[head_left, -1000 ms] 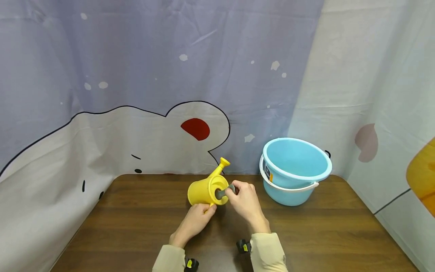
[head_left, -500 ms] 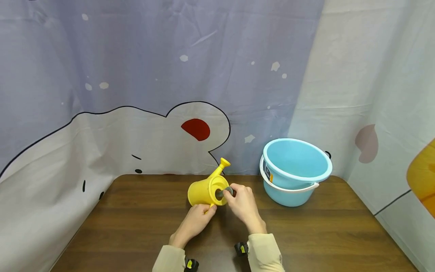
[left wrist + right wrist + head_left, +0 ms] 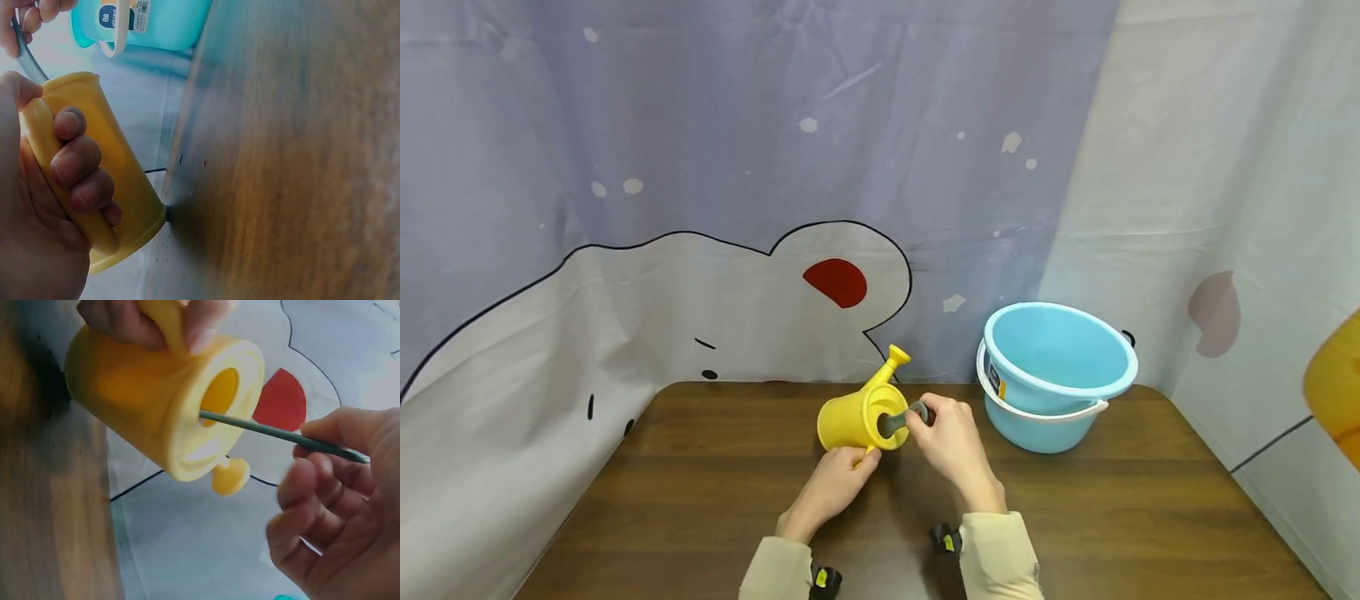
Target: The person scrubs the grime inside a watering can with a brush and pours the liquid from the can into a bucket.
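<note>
A yellow watering can (image 3: 841, 423) is tipped on its side, its opening facing right and its spout pointing up and back. My left hand (image 3: 833, 490) grips the can's handle, with fingers curled round it in the left wrist view. The thumb and fingers of my right hand (image 3: 953, 446) pinch a thin grey-green tool with a ring-shaped end (image 3: 897, 422). In the right wrist view the tool's shaft (image 3: 269, 429) runs into the can's round opening; its far end is hidden inside.
A light blue bucket (image 3: 1037, 400) with a white handle stands at the back right of the brown wooden table (image 3: 700, 500). Behind the table hangs a printed curtain (image 3: 715, 150).
My right hand pushed the tool a little toward the can, then drew back to the right, showing more of its shaft. My left hand and the can have stayed nearly still.
</note>
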`<state>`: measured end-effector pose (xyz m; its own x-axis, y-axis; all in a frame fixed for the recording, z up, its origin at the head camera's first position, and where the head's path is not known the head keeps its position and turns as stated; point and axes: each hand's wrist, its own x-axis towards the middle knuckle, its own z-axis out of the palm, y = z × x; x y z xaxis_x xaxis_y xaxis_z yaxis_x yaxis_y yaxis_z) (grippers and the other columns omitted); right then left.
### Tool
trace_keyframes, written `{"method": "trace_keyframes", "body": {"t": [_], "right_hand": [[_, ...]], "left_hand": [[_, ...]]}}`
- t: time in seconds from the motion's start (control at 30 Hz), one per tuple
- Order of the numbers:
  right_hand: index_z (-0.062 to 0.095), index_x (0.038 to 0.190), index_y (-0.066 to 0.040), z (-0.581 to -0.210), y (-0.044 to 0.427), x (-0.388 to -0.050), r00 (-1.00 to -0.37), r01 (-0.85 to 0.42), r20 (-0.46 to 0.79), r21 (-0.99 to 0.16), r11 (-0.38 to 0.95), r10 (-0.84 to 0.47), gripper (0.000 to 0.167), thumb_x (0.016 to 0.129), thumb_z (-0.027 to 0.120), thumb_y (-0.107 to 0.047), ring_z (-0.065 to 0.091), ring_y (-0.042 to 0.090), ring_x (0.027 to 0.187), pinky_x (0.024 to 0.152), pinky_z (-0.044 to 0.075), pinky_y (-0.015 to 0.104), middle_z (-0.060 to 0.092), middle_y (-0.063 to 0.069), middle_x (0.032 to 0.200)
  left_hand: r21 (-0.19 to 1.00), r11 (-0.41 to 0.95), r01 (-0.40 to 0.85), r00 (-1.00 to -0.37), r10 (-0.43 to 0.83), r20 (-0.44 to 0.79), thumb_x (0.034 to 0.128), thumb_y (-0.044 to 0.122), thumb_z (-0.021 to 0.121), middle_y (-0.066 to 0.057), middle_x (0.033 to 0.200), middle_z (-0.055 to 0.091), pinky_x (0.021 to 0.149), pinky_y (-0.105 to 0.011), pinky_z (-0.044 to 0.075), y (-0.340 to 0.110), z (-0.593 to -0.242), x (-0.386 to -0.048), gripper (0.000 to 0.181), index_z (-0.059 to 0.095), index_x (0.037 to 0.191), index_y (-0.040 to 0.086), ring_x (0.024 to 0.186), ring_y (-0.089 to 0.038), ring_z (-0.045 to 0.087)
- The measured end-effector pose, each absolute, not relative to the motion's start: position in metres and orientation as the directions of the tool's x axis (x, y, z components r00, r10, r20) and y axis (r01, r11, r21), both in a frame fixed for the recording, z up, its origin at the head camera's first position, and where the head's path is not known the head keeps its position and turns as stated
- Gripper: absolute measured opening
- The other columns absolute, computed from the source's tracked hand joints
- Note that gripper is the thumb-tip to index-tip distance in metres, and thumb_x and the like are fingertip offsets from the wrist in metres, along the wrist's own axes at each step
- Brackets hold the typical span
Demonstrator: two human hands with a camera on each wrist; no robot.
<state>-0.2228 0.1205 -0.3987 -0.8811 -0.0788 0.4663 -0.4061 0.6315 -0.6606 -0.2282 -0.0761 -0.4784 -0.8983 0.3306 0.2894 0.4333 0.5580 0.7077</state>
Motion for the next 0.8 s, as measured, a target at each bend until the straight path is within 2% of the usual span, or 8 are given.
{"method": "trace_keyframes", "body": {"t": [0.13, 0.23, 0.4, 0.47, 0.63, 0.8], "right_hand": [[0.066, 0.087, -0.012, -0.400, 0.121, -0.223, -0.904, -0.382, 0.414, -0.678, 0.629, -0.103, 0.001, 0.088, 0.067, -0.012, 0.049, 0.008, 0.046, 0.049, 0.042, 0.028, 0.051, -0.008, 0.054], [0.067, 0.100, -0.008, -0.405, 0.119, -0.225, -0.916, -0.376, 0.379, -0.698, 0.609, -0.132, 0.011, 0.090, 0.065, -0.011, 0.054, 0.009, 0.045, 0.050, 0.045, 0.028, 0.058, -0.002, 0.058], [0.067, 0.102, -0.007, -0.414, 0.117, -0.227, -0.921, -0.389, 0.322, -0.721, 0.573, -0.220, 0.012, 0.091, 0.068, -0.012, 0.061, 0.010, 0.049, 0.053, 0.049, 0.028, 0.065, 0.004, 0.069], [0.067, 0.103, -0.007, -0.416, 0.117, -0.228, -0.915, -0.404, 0.307, -0.714, 0.572, -0.262, 0.016, 0.089, 0.071, -0.014, 0.062, 0.009, 0.052, 0.056, 0.050, 0.027, 0.066, 0.000, 0.069], [0.068, 0.101, -0.010, -0.418, 0.119, -0.230, -0.877, -0.480, 0.361, -0.618, 0.622, -0.318, 0.022, 0.082, 0.078, -0.016, 0.057, 0.006, 0.062, 0.061, 0.048, 0.025, 0.064, -0.010, 0.074], [0.069, 0.097, -0.011, -0.413, 0.119, -0.228, -0.879, -0.473, 0.366, -0.587, 0.657, -0.306, 0.017, 0.085, 0.076, -0.022, 0.053, 0.008, 0.063, 0.059, 0.046, 0.026, 0.060, -0.013, 0.069]], "left_hand": [[0.717, 0.545, 0.434, -0.896, 0.341, 0.283, 0.1008, 0.030, 0.053, 0.012, 0.052, 0.031, 0.047, -0.022, 0.024, -0.076, -0.479, -0.230, 0.047, 0.041, 0.057, 0.017, 0.047, -0.002, 0.026], [0.722, 0.539, 0.434, -0.897, 0.336, 0.288, 0.1008, 0.028, 0.053, 0.012, 0.052, 0.030, 0.047, -0.022, 0.024, -0.076, -0.479, -0.229, 0.047, 0.041, 0.057, 0.017, 0.047, -0.003, 0.026], [0.721, 0.546, 0.426, -0.899, 0.341, 0.273, 0.1012, 0.032, 0.051, 0.011, 0.052, 0.031, 0.047, -0.022, 0.025, -0.077, -0.480, -0.228, 0.048, 0.041, 0.057, 0.017, 0.047, -0.003, 0.027], [0.720, 0.547, 0.426, -0.899, 0.344, 0.270, 0.1012, 0.035, 0.050, 0.012, 0.053, 0.031, 0.047, -0.022, 0.025, -0.077, -0.480, -0.228, 0.048, 0.041, 0.057, 0.017, 0.047, -0.003, 0.027], [0.717, 0.549, 0.430, -0.898, 0.340, 0.278, 0.1010, 0.036, 0.050, 0.012, 0.053, 0.031, 0.047, -0.022, 0.025, -0.076, -0.480, -0.229, 0.048, 0.041, 0.057, 0.017, 0.048, -0.003, 0.027], [0.706, 0.567, 0.425, -0.901, 0.339, 0.271, 0.1010, 0.035, 0.050, 0.012, 0.053, 0.031, 0.048, -0.022, 0.025, -0.079, -0.479, -0.229, 0.048, 0.041, 0.057, 0.017, 0.048, -0.003, 0.027]]}}
